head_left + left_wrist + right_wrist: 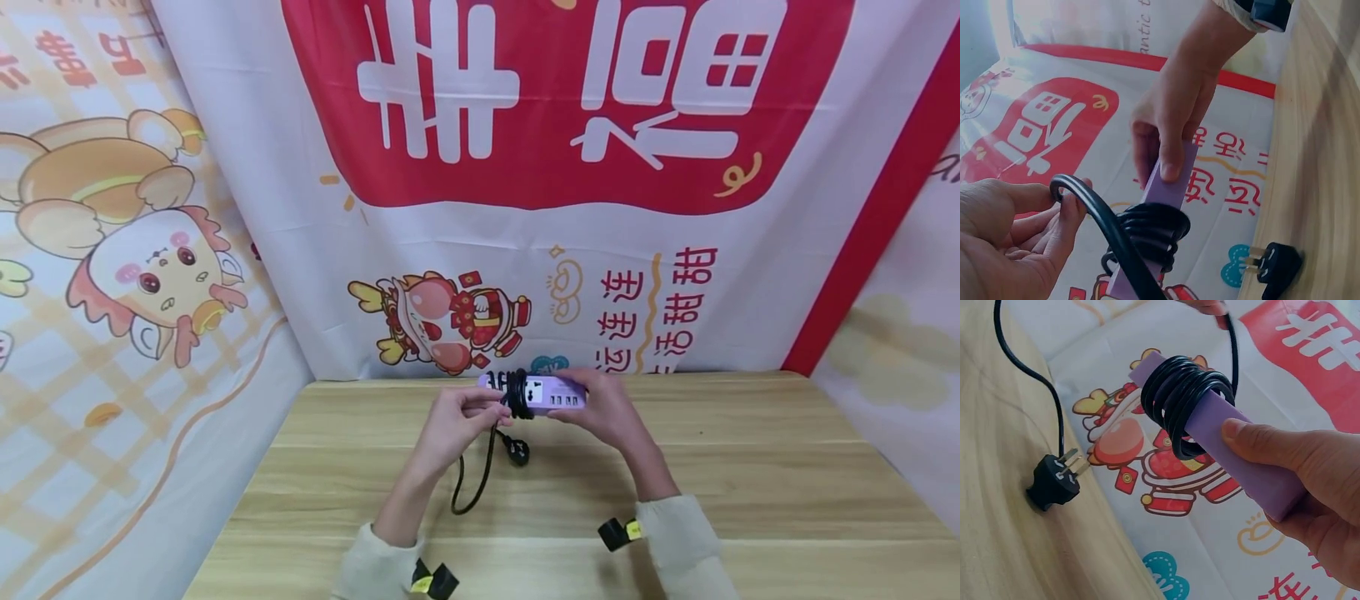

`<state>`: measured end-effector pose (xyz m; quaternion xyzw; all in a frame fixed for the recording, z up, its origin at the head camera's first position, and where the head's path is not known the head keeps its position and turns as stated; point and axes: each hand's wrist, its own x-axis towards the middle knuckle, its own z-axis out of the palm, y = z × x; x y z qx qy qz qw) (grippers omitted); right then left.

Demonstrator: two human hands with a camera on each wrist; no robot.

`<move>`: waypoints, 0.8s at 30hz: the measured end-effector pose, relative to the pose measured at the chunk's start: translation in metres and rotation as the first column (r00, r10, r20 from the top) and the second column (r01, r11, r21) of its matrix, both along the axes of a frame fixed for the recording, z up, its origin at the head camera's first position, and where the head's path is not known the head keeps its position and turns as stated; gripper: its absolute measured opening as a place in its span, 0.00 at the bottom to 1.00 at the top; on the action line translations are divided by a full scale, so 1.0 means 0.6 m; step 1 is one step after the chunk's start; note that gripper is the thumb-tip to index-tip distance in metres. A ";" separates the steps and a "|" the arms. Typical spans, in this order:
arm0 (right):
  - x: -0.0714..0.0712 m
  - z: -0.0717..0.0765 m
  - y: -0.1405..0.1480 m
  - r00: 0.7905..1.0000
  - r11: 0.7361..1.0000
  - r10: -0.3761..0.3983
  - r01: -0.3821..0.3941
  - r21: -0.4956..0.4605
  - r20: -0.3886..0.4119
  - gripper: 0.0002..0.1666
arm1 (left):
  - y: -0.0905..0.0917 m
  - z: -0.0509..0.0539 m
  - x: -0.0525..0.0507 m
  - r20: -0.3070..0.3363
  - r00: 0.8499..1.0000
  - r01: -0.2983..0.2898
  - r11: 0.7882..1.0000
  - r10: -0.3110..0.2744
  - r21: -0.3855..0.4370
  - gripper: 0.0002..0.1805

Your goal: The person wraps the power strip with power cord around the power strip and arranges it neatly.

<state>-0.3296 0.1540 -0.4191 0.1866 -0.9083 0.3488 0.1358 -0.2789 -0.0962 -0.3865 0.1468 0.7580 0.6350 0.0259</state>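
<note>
A purple power strip (pixel 558 393) with sockets and USB ports is held above the table, black cord (pixel 1188 394) wound several times round its middle. My right hand (pixel 600 408) grips one end, thumb on one face and fingers on the other, as the right wrist view shows. Close to the coils, my left hand (pixel 462 423) pinches the loose run of cord (pixel 1100 219) between thumb and fingers. From there the cord hangs in a loop, ending in a black three-pin plug (pixel 517 451) low by the wooden table.
The wooden table (pixel 750 467) spreads below both hands. A printed cloth (pixel 315 250) with red and white lettering hangs at its back edge, and a cartoon-patterned cloth (pixel 97 317) at the left. Black devices with yellow tags sit at both sleeves.
</note>
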 end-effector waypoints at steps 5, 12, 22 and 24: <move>-0.005 -0.004 -0.013 1.000 0.999 0.023 -0.023 0.031 -0.019 0.38 | 0.009 -0.007 -0.001 -0.014 0.999 -0.028 0.998 0.029 0.048 0.17; -0.010 -0.011 -0.019 0.998 0.999 0.039 -0.037 0.036 -0.052 0.38 | 0.010 -0.017 -0.009 0.007 1.000 -0.028 0.993 0.028 0.113 0.17; -0.029 -0.032 -0.027 0.998 0.999 0.029 -0.027 0.041 -0.060 0.37 | 0.018 -0.044 -0.031 0.006 1.000 -0.006 0.990 0.005 0.143 0.18; -0.030 -0.034 -0.029 0.996 0.998 0.036 -0.032 0.050 -0.084 0.37 | 0.019 -0.047 -0.035 0.003 1.000 -0.006 0.988 0.006 0.151 0.18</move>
